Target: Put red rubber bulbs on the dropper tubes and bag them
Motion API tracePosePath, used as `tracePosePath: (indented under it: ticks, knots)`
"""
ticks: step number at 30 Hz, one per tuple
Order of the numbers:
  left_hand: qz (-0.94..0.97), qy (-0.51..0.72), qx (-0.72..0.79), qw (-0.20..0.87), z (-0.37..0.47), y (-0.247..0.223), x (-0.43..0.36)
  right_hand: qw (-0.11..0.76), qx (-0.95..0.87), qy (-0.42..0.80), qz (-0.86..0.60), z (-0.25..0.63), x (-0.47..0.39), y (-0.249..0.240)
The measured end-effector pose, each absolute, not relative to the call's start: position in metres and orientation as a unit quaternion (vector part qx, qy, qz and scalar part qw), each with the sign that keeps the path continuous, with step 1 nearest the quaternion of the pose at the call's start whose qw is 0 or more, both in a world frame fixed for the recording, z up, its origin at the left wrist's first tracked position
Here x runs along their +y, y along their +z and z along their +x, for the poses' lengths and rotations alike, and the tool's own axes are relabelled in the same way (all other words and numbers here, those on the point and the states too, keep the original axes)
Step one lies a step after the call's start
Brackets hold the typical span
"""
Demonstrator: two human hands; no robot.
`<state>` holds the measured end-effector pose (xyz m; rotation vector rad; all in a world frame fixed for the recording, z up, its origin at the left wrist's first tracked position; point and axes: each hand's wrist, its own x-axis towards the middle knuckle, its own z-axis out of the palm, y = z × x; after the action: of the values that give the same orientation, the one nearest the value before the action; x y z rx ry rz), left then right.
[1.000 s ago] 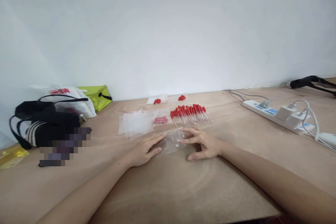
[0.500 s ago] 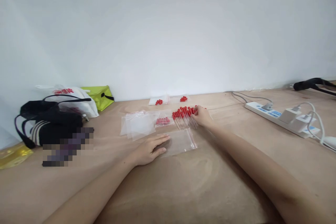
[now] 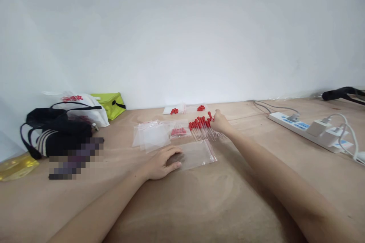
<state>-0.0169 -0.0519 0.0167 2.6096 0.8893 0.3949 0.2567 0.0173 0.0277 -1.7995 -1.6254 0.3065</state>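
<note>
My left hand (image 3: pixel 164 163) lies on the left end of a clear zip bag (image 3: pixel 198 155), thumb and fingers apart. Beyond that bag is a pile of droppers (image 3: pixel 199 123) with red rubber bulbs and thin clear tubes pointing toward me. At the pile's right side, my right hand (image 3: pixel 220 122) has its fingers closed on a dropper (image 3: pixel 210 115), whose red bulb stands up beside the fingers. My hand hides part of that dropper and some of the others.
Left of the pile sit a bag with droppers inside (image 3: pixel 178 131) and flat zip bags (image 3: pixel 152 136). Two filled bags (image 3: pixel 174 111) lie near the wall. A black bag (image 3: pixel 62 136) and a green bag (image 3: pixel 110 105) stand left; a power strip (image 3: pixel 308 131) with cables lies right.
My right hand has lifted a little at the pile's right side, and one red bulb now sticks up by its fingers. My left hand stays on the clear bag. The view has shifted slightly.
</note>
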Motion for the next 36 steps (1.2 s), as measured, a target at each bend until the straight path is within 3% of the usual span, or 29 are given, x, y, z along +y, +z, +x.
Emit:
tracePosePath:
  ticks: [4,9,16,23,36]
  knots:
    - [0.922,0.118,0.324,0.174,-0.018,0.019,-0.052,0.390,-0.613,0.172,-0.666,0.278,-0.010,0.025]
    - [0.927,0.114,0.317,0.162,-0.011,0.019,-0.053,0.565,-0.508,0.273,-0.590,0.285,-0.044,-0.003]
    - [0.919,0.130,0.335,0.160,-0.011,0.018,-0.055,0.621,-0.463,0.373,-0.510,0.267,-0.054,-0.023]
    - [0.905,0.140,0.368,0.160,-0.012,0.014,-0.054,0.565,-0.513,0.466,-0.448,0.263,-0.064,-0.024]
    - [0.907,0.149,0.363,0.151,-0.010,0.013,-0.053,0.432,-0.648,0.417,-0.468,0.264,-0.061,-0.017]
